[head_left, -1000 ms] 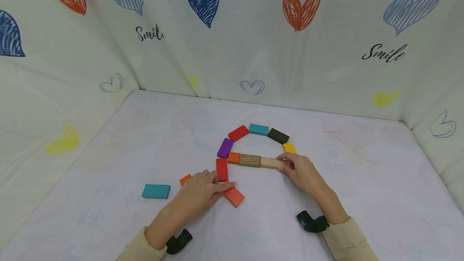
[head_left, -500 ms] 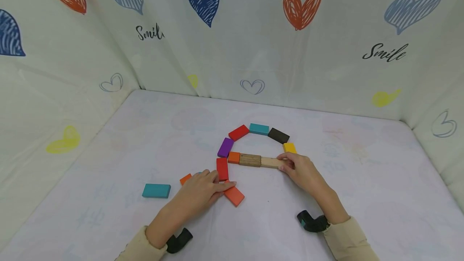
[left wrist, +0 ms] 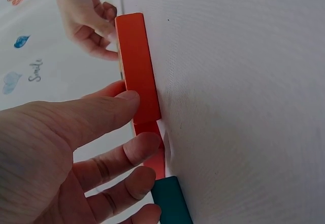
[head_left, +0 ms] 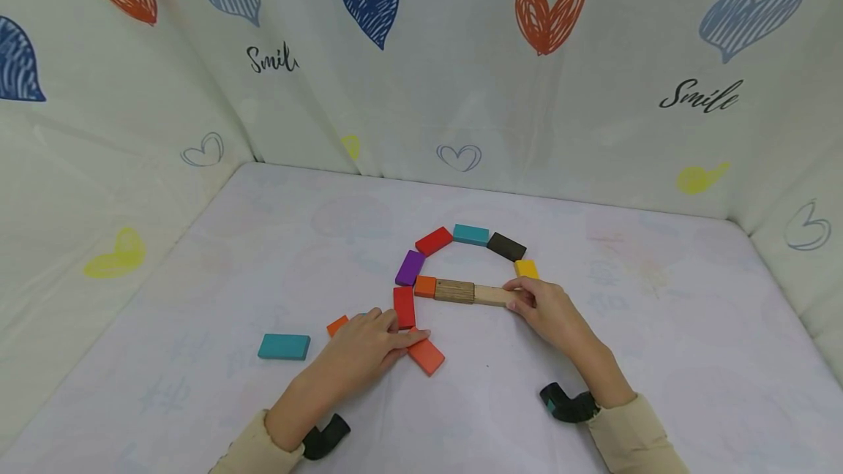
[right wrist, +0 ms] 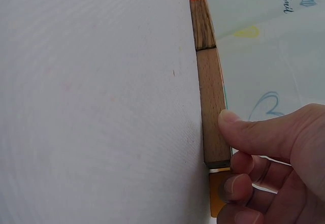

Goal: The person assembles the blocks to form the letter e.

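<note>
With thumb and index finger, my left hand (head_left: 364,348) pinches the near end of an orange-red block (head_left: 428,359) lying at a slant on the cloth. A red block (head_left: 405,307) stands just beyond, its lower end meeting the orange-red one. My right hand (head_left: 552,314) holds the right end of a light wooden block (head_left: 490,295), its thumb on the near side and fingers behind. That block butts against a darker wooden block (head_left: 454,291), which adjoins a small orange block (head_left: 424,287). In the right wrist view, a yellow block (right wrist: 218,193) shows beyond the wooden end.
Purple (head_left: 410,268), red (head_left: 434,241), teal (head_left: 470,235) and black (head_left: 506,246) blocks curve in an arch behind the wooden row. A loose teal block (head_left: 284,347) lies at left. My left hand partly covers another orange block (head_left: 336,325). White fabric walls surround the table (head_left: 197,298).
</note>
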Demonstrator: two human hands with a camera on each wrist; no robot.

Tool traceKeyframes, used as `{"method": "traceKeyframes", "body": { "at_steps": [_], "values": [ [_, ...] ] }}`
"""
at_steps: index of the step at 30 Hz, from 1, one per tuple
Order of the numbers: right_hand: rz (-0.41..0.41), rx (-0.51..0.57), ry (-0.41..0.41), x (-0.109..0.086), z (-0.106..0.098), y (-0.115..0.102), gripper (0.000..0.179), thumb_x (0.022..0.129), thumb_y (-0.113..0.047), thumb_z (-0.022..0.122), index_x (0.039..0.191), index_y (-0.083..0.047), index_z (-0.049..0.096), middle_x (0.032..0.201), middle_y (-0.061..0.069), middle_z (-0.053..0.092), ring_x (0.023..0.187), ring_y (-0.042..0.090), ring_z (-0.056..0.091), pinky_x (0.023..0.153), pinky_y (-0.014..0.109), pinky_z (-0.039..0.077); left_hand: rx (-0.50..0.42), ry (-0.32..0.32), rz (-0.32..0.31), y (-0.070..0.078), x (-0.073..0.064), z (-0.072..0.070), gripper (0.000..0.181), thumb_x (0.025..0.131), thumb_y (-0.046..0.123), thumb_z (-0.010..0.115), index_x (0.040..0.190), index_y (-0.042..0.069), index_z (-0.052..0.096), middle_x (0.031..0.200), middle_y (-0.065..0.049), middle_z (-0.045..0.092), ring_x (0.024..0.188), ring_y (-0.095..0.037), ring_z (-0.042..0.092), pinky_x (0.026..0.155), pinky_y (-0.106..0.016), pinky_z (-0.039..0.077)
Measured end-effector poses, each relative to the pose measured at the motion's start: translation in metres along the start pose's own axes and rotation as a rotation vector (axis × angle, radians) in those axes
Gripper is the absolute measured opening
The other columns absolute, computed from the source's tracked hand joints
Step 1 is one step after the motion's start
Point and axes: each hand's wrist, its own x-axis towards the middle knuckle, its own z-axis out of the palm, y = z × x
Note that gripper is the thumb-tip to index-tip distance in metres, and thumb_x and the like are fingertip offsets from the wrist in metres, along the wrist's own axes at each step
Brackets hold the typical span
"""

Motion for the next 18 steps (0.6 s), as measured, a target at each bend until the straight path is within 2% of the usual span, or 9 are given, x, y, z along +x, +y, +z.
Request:
{"method": "traceKeyframes", "body": {
  "at_steps": [8,18],
  "values": [
    [0.0,-0.003,-0.001,0.0004,0.0007,0.0005,0.024,0.084,-0.009,0.067,0.108,-0.006,0.064,0.072,0.002,0.053,0.068,0.014,0.045,0.06,0.024,0.039,-0.001,-0.005,-0.016,0.0012,0.0005,0.0,0.04,0.086,0.031,0.065,0.125,0.04,0.057,0.081,0.003,0.047,0.076,-0.009,0.044,0.062,-0.022,0.038],
    [0.007,0.0,-0.001,0.0,0.0009,0.0003,0.024,0.084,-0.01,0.067,0.108,-0.006,0.064,0.069,0.002,0.049,0.067,0.014,0.042,0.058,0.023,0.035,-0.005,0.007,-0.003,0.0007,0.0002,0.0007,0.04,0.087,0.031,0.064,0.125,0.039,0.057,0.08,0.003,0.047,0.076,-0.009,0.043,0.062,-0.022,0.037]
  ]
}}
